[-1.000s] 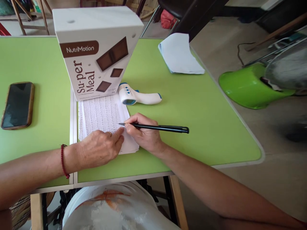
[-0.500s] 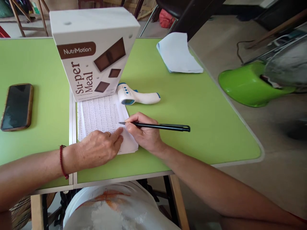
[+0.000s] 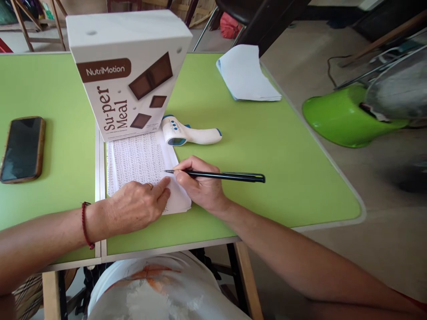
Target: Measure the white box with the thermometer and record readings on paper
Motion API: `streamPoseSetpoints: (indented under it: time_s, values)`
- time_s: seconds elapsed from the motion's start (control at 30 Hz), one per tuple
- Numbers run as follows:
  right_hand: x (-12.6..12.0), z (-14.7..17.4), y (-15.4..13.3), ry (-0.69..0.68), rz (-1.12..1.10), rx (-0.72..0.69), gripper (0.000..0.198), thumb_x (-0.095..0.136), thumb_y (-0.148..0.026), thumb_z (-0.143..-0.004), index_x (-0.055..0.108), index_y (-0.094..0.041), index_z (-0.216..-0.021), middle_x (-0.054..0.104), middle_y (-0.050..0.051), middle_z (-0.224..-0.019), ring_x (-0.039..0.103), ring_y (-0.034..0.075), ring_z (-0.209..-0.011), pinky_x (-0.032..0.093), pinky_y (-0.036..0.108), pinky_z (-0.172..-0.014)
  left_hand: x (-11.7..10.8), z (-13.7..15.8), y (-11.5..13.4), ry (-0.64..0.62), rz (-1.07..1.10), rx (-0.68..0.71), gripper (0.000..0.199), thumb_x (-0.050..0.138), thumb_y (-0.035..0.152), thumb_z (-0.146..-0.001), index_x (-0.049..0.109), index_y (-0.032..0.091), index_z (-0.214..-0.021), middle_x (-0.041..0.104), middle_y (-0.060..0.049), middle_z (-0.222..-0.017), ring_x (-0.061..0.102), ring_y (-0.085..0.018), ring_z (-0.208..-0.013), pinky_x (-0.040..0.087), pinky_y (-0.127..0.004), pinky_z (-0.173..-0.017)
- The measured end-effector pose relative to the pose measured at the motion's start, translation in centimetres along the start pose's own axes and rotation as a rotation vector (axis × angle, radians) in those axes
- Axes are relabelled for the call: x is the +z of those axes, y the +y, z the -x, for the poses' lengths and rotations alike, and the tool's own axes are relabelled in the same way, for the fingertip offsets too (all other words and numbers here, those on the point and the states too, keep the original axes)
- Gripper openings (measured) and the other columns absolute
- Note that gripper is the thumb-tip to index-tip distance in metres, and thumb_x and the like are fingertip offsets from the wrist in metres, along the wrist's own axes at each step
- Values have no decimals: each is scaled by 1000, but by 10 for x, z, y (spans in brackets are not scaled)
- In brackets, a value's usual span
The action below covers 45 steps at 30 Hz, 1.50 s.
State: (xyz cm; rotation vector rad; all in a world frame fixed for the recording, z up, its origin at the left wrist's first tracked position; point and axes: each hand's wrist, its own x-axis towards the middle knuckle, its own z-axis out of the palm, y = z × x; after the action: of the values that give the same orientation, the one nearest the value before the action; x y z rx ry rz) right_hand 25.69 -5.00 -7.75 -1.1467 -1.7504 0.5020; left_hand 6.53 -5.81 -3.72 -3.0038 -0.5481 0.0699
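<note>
A stack of handwritten sheets point(image 3: 138, 155) lay on a green tabletop point(image 3: 293, 173), near its front edge and just right of a metal seam, the top page covered in close rows of small dark writing. A slim black pen point(image 3: 230, 177) pointed left over the page, its tip at the right side of the writing. The person's right hand point(image 3: 202, 183) pinched it near the tip, fingers drawn tightly together. The left hand point(image 3: 136, 206), wearing a ring, rested palm down across the sheets, loosely curled with its index finger extended close to the pen.

At the far end of the sheets stood a white NutriMotion "Su-per Meal" box point(image 3: 116, 100), with a white-and-blue infrared thermometer point(image 3: 190, 132) lying beside it. Farther out, a smartphone point(image 3: 22, 150) lay at left and folded paper point(image 3: 248, 73) at the table's far right. A bright green plastic object point(image 3: 347, 118) stood beyond the table's right side.
</note>
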Motion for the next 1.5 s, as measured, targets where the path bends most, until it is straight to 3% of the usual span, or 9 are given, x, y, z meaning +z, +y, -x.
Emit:
streamPoseSetpoints:
  time_s: [0.7, 0.9, 1.07, 1.23, 1.3, 1.37, 1.43, 1.5]
  values:
    - [2, 1, 0, 30, 46, 10, 13, 52, -17, -78, 50, -22, -66, 55, -5, -54, 48, 11, -48, 42, 23, -47, 1, 0, -1, 1, -1, -2, 24, 38, 7, -92, 57, 7, -105, 55, -21, -128, 58, -15, -55, 44, -31, -40]
    - [2, 1, 1, 16, 40, -16, 14, 51, -16, -79, 49, -23, -67, 52, -6, -53, 46, 10, -47, 40, 23, -47, 1, 0, -1, 8, 10, -5, 25, 35, 6, -92, 57, 6, -104, 60, -19, -116, 56, -15, -53, 42, -30, -39]
    - [1, 2, 1, -5, 60, 4, 13, 51, -18, -79, 48, -23, -67, 52, -6, -54, 47, 12, -48, 40, 24, -47, 0, 1, -1, 30, -9, -1, 24, 37, 7, -92, 58, 7, -104, 56, -21, -125, 57, -14, -53, 42, -30, -40]
    - [-6, 1, 1, 128, 137, -72, 7, 55, -19, -81, 53, -23, -76, 57, -2, -66, 54, 14, -59, 46, 28, -56, 5, 1, -1, 72, -21, -1, 20, 42, 9, -91, 58, 8, -101, 56, -20, -128, 57, -14, -53, 42, -30, -40]
    - [-10, -3, 4, 189, 208, -129, 8, 57, -16, -80, 56, -24, -82, 59, -1, -70, 56, 16, -63, 47, 31, -59, 6, 1, -4, 137, -2, 27, 16, 43, 12, -92, 58, 10, -90, 64, -14, -110, 55, -13, -50, 39, -30, -39]
    - [-15, -7, 8, 207, 293, -195, 12, 58, -14, -78, 58, -24, -84, 61, 0, -71, 57, 18, -65, 46, 33, -62, 3, 2, -12, 296, 71, 43, 21, 43, 17, -96, 53, 14, -78, 64, -6, -84, 53, -12, -51, 40, -28, -42]
    - [-18, -10, 12, 195, 396, -253, 14, 57, -11, -78, 60, -24, -84, 61, 0, -69, 57, 19, -66, 43, 35, -63, -3, 4, -26, 590, 175, -59, 24, 42, 23, -98, 44, 18, -74, 54, -1, -69, 53, -12, -58, 44, -26, -49]
    - [-19, -11, 15, 174, 507, -292, 16, 56, -9, -77, 62, -24, -83, 63, 0, -70, 57, 20, -68, 39, 36, -63, -10, 10, -45, 953, 232, -347, 21, 45, 31, -97, 40, 21, -80, 47, 0, -74, 53, -13, -69, 49, -29, -60]
